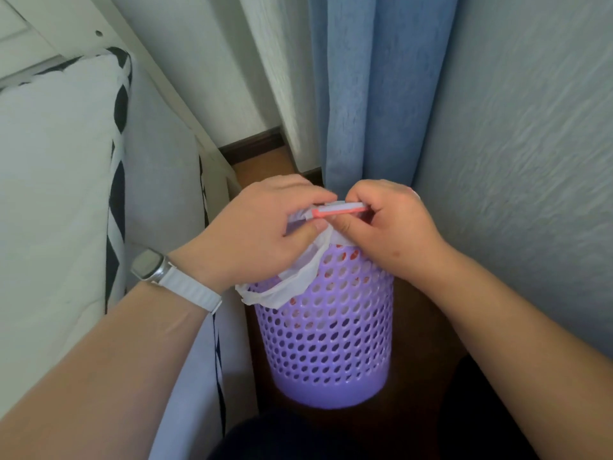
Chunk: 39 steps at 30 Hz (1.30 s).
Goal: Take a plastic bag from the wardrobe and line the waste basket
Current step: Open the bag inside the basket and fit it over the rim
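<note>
At the far left a white mattress (49, 180) with a black-and-white patterned edge runs along the frame, just beside the basket. The left forearm wears a watch (149, 264) on a white strap. The left hand (252, 227) hangs over the near-left part of the basket's mouth, its fingers (308, 194) curled closed around a bunched fold of the white plastic bag (292, 287) and touching the left end of a flat pink and white strip (338, 209) that spans between the two hands. Below that hand the bag spills over the rim and drapes down the outside of the purple waste basket (325, 343), which stands upright on the dark wooden floor (421, 313); its wall is perforated with round holes and its base is solid. The bag covers the left and front of the rim; whether it reaches the far side is hidden by the hands. The right hand (391, 227) sits over the right side of the mouth, fingers (351, 224) pinched shut on the right end of the strip, with bag film just under them. Behind the hands hangs a blue curtain (374, 94), and a pale textured wall (530, 144) fills the right.
</note>
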Each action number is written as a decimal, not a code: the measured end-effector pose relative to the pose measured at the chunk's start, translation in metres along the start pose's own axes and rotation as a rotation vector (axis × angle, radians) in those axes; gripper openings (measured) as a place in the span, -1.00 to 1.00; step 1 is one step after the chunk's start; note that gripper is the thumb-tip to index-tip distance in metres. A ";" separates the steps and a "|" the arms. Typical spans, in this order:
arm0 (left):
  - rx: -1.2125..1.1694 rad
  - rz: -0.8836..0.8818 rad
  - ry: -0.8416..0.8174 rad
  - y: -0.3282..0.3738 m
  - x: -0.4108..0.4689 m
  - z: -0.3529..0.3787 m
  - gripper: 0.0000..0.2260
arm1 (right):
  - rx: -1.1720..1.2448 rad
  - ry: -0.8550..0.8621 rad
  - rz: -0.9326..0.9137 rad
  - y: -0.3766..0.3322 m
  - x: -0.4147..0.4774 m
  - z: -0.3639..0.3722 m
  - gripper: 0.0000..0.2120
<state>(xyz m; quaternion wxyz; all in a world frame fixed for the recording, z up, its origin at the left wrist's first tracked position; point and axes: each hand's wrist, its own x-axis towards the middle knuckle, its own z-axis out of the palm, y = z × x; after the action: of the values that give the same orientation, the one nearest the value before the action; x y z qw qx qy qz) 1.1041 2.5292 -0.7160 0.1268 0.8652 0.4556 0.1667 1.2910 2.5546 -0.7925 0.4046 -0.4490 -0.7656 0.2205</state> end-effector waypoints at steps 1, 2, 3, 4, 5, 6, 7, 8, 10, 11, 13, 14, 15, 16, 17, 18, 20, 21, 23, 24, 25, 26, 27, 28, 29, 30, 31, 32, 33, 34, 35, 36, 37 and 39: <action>0.022 0.004 -0.017 0.000 0.000 0.001 -0.74 | 0.008 0.001 0.006 -0.002 0.000 0.001 -0.61; 0.033 -0.007 -0.028 -0.001 0.000 0.001 -0.77 | 0.025 -0.001 0.020 -0.004 -0.001 0.001 -0.62; 0.036 -0.022 -0.035 -0.003 0.000 0.001 -0.80 | 0.047 -0.011 0.036 -0.005 0.000 0.001 -0.63; 0.039 -0.033 -0.040 -0.004 -0.001 0.000 -0.82 | 0.063 -0.034 0.044 -0.006 0.001 0.000 -0.65; 0.047 -0.041 -0.049 -0.005 -0.002 0.000 -0.83 | 0.059 -0.068 0.037 -0.006 0.003 -0.002 -0.66; 0.058 -0.050 -0.059 -0.006 -0.002 -0.001 -0.83 | 0.036 -0.100 0.015 -0.006 0.005 -0.006 -0.67; 0.067 -0.066 -0.060 -0.007 -0.002 -0.002 -0.82 | 0.002 -0.121 -0.015 -0.004 0.007 -0.010 -0.66; 0.071 -0.088 -0.046 -0.009 -0.002 -0.003 -0.81 | -0.023 -0.124 -0.040 0.000 0.010 -0.014 -0.66; 0.059 -0.129 0.002 -0.011 -0.002 -0.006 -0.83 | 0.010 -0.089 -0.052 0.011 0.013 -0.023 -0.66; 0.050 -0.140 0.021 -0.012 -0.002 -0.007 -0.86 | 0.068 -0.063 -0.048 0.016 0.013 -0.025 -0.66; 0.049 -0.158 0.030 -0.013 -0.002 -0.006 -0.87 | 0.173 -0.020 -0.013 0.023 0.011 -0.024 -0.67; 0.056 -0.169 0.025 -0.013 -0.003 -0.005 -0.89 | 0.184 -0.011 0.014 0.025 0.010 -0.021 -0.67; 0.062 -0.177 0.021 -0.014 -0.003 -0.003 -0.90 | 0.169 -0.010 0.041 0.026 0.009 -0.018 -0.67; 0.061 -0.185 0.021 -0.014 -0.003 -0.002 -0.92 | 0.149 -0.011 0.063 0.027 0.008 -0.015 -0.66; 0.049 -0.198 0.025 -0.014 -0.003 -0.002 -0.92 | 0.132 -0.009 0.075 0.027 0.006 -0.012 -0.67; 0.015 -0.214 0.032 -0.014 -0.003 -0.004 -0.92 | 0.119 -0.004 0.077 0.026 0.005 -0.009 -0.67; -0.058 -0.219 0.023 -0.012 -0.004 -0.007 -0.85 | 0.075 0.003 0.061 0.022 0.002 -0.005 -0.63; -0.054 -0.199 0.003 -0.011 -0.004 -0.008 -0.77 | 0.045 -0.001 0.048 0.019 0.001 -0.004 -0.59; -0.005 -0.116 -0.047 -0.008 -0.003 -0.006 -0.69 | -0.003 -0.022 0.017 0.013 0.000 -0.002 -0.55; 0.009 -0.073 -0.071 -0.007 -0.002 -0.004 -0.69 | -0.020 -0.032 -0.003 0.010 0.000 -0.001 -0.55; 0.016 -0.046 -0.092 -0.007 -0.002 -0.002 -0.70 | -0.036 -0.040 -0.020 0.008 0.000 -0.001 -0.55; 0.021 -0.040 -0.107 -0.007 -0.001 0.000 -0.71 | -0.045 -0.045 -0.029 0.006 -0.001 0.000 -0.56; 0.035 -0.050 -0.113 -0.007 -0.001 0.002 -0.72 | -0.044 -0.045 -0.032 0.005 -0.001 0.001 -0.57; 0.057 -0.066 -0.108 -0.007 -0.001 0.003 -0.74 | -0.039 -0.038 -0.032 0.003 -0.001 0.003 -0.57; 0.083 -0.082 -0.097 -0.008 -0.001 0.003 -0.76 | -0.035 -0.021 -0.031 0.002 -0.001 0.004 -0.56; 0.105 -0.098 -0.081 -0.008 -0.001 0.003 -0.77 | -0.035 -0.002 -0.029 0.000 -0.001 0.006 -0.55; 0.120 -0.112 -0.067 -0.008 -0.002 0.002 -0.78 | -0.032 0.004 -0.030 -0.002 0.000 0.006 -0.54; 0.127 -0.124 -0.054 -0.008 -0.002 0.000 -0.78 | -0.021 -0.005 -0.035 -0.003 0.001 0.005 -0.56; 0.131 -0.136 -0.039 -0.009 -0.002 -0.001 -0.78 | -0.007 -0.025 -0.049 -0.003 0.003 0.002 -0.59; 0.128 -0.148 -0.023 -0.011 -0.002 -0.002 -0.78 | 0.004 -0.049 -0.068 -0.002 0.004 -0.002 -0.61; 0.117 -0.161 -0.004 -0.012 -0.002 -0.004 -0.78 | 0.013 -0.070 -0.081 -0.001 0.006 -0.008 -0.59; 0.098 -0.171 0.014 -0.014 -0.002 -0.006 -0.78 | 0.028 -0.083 -0.081 0.002 0.007 -0.013 -0.55; 0.076 -0.176 0.025 -0.015 -0.002 -0.008 -0.78 | 0.053 -0.089 -0.066 0.005 0.008 -0.017 -0.54; 0.035 -0.174 0.015 -0.015 -0.003 -0.010 -0.80 | 0.124 -0.093 0.021 0.008 0.007 -0.022 -0.67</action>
<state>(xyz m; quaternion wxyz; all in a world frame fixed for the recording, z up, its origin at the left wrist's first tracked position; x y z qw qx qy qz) 1.0870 2.5358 -0.7132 0.1225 0.8231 0.5329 0.1535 1.3108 2.5643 -0.7824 0.3932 -0.4201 -0.7638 0.2924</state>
